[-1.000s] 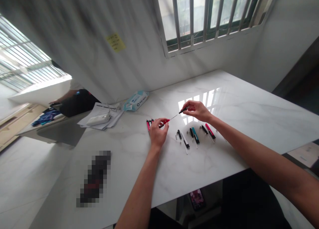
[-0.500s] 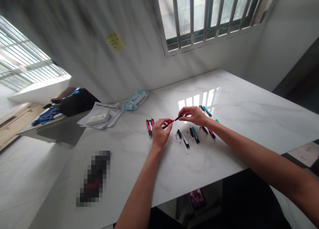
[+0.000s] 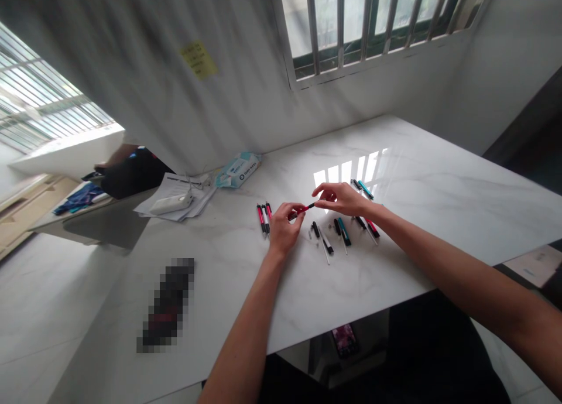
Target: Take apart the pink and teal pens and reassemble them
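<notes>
Over the white table (image 3: 228,287), my left hand (image 3: 284,227) pinches a red-and-black pen (image 3: 303,209), which points across to my right hand (image 3: 342,198); that one curls at the black end (image 3: 311,205), whether gripping I cannot tell. Nearer me lie loose pen parts (image 3: 344,233).

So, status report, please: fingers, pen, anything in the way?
Left fingers pinching slim red-and-black pen; right fingers at its black end. Loose multicoloured pen parts nearby on glossy white marbled table; nothing visibly in the way.
</notes>
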Tool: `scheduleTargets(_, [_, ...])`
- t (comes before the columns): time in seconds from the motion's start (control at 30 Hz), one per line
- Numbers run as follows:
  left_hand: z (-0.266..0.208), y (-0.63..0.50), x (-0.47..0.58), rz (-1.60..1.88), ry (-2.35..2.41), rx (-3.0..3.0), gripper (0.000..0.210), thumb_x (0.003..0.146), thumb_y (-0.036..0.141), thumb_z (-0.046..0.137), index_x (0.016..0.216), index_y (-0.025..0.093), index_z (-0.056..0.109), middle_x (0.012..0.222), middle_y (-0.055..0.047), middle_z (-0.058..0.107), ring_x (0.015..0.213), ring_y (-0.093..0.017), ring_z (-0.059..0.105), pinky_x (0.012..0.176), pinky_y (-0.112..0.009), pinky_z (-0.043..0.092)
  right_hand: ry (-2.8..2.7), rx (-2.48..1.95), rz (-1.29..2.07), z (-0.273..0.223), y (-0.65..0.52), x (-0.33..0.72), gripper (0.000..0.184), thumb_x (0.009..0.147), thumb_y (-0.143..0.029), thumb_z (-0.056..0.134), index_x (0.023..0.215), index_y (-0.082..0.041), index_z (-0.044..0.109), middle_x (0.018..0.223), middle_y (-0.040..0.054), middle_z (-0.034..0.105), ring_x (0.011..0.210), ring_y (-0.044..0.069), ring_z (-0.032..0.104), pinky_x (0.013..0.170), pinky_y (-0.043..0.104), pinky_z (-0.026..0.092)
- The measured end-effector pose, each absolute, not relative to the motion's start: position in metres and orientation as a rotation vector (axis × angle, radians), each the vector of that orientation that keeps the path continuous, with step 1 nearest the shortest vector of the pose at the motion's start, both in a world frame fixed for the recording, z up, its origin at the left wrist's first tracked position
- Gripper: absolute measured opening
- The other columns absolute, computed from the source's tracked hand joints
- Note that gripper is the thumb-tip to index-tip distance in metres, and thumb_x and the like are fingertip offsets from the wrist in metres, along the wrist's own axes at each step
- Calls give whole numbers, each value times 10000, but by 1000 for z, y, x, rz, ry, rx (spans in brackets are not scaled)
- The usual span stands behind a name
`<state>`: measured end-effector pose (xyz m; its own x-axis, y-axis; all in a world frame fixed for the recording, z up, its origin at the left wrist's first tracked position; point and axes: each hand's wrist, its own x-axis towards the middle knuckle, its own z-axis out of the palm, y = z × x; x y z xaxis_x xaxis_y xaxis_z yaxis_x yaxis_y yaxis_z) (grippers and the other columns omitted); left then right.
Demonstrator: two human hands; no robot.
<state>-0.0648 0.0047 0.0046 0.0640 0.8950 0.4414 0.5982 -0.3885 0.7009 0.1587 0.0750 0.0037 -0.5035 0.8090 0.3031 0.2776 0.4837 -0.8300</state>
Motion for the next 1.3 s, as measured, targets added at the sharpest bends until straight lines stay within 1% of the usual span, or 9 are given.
scheduleTargets(0.1, [3,6,-66,1254,1511,1977,96,892,205,664,944,229,741,974,-26,729,803,-148,685,776,-278,575,-1998,-864,945,8,75,162,233,866,-389,711,1013,-209,739,879,40,763,796,172,685,761,302,542])
scheduleTargets(0.23, [2,7,-67,1245,1508,1929,94,892,214,659,943,223,738,979,-27,759,810,-159,715,796,-286,592,-2040,-953,941,12,74,164,210,901,-405,673,900,-208,745,738,21,743,669,164,659,669,306,526])
scheduleTargets(0.37, [2,6,-66,1219,1515,1903,98,896,226,662,951,230,743,946,-15,783,822,-177,745,839,-312,607,-2051,-906,935,12,72,164,214,885,-396,703,1006,-223,742,776,16,757,691,171,671,681,315,527])
scheduleTargets(0.5, [2,6,-65,1214,1499,1939,130,902,200,646,968,231,754,973,-20,790,838,-177,751,839,-309,607,-2062,-899,924,9,73,163,184,914,-386,669,920,-216,741,789,26,765,725,171,691,738,327,546])
scheduleTargets(0.63, [0,7,-66,1209,1475,1994,206,908,158,626,1028,246,768,1030,-23,784,849,-166,746,826,-297,592,-2082,-888,901,3,77,162,199,879,-371,715,1018,-231,742,846,17,781,763,170,702,774,333,555])
scheduleTargets(0.77, [1,6,-67,1194,1462,2007,244,906,140,622,1060,252,775,1028,-27,778,861,-166,741,838,-298,591,-2084,-892,862,0,78,161,185,889,-394,708,939,-224,758,810,18,765,736,165,685,741,326,546])
scheduleTargets(0.87, [1,6,-67,1188,1458,2009,261,903,128,619,1068,254,777,1038,-30,776,871,-168,738,856,-306,594,-2085,-873,877,0,77,161,218,879,-400,724,1004,-224,756,822,22,767,740,167,688,728,318,545])
scheduleTargets(0.97, [1,6,-67,1174,1456,2010,272,902,120,615,1072,257,777,1041,-31,774,879,-173,738,864,-313,596,-2093,-886,850,2,76,161,211,894,-418,706,932,-218,764,800,27,764,719,168,680,705,313,531])
scheduleTargets(1.3, [1,5,-66,1170,1449,2003,283,902,125,610,1086,262,775,1046,-38,767,880,-178,734,871,-323,596,-2140,-903,809,1,76,160,215,900,-418,697,975,-228,764,765,11,753,670,157,654,679,295,502])
